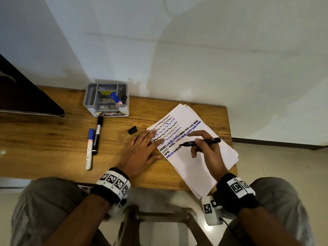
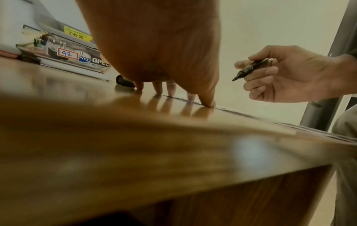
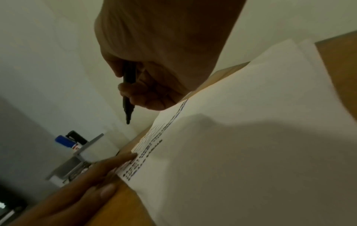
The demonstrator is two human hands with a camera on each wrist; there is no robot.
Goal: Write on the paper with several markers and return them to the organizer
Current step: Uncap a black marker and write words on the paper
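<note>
A stack of white paper (image 1: 198,162) with black and blue writing lies on the right of the wooden table (image 1: 53,139). My right hand (image 1: 204,148) grips an uncapped black marker (image 1: 200,142) (image 3: 128,97) (image 2: 249,68), its tip held just above the paper beside the last black word. My left hand (image 1: 140,150) lies flat with straight fingers (image 2: 207,100), pressing the paper's left edge. The marker's black cap (image 1: 132,130) lies on the table above the left hand. A grey organizer (image 1: 106,99) at the back holds a blue marker (image 1: 115,98) and a black one (image 1: 123,98).
Two capped markers, one blue-capped (image 1: 89,148) and one black (image 1: 97,135), lie side by side left of my left hand. A dark object (image 1: 26,96) overhangs the table's far left. A white wall stands behind the table. My knees sit below the front edge.
</note>
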